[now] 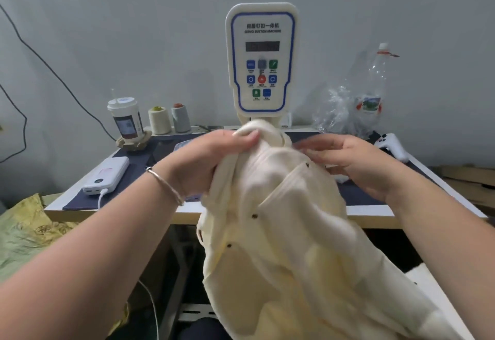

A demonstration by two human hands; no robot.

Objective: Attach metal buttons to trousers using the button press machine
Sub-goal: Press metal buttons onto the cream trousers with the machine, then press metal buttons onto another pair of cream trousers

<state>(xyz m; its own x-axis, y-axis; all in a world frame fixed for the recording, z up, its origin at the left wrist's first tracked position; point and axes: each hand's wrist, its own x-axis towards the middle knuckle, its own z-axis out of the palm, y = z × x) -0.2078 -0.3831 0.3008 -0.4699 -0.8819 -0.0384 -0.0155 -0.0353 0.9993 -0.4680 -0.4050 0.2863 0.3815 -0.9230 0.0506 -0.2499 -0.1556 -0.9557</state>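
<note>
We are standing at the bench (375,209), where the cream trousers (281,246) are hanging over its front edge below the button machine (262,58). Our left hand (209,157) is gripping a bunched fold of the cloth, while our right hand (356,163) is touching it with straight fingers. 3 metal buttons (254,216) are showing on the fabric.

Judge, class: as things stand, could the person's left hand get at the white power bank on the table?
Probably not at once. The left hand grips the cream trousers and would have to let go first. Otherwise the path to the power bank at the table's left looks unobstructed.
</note>
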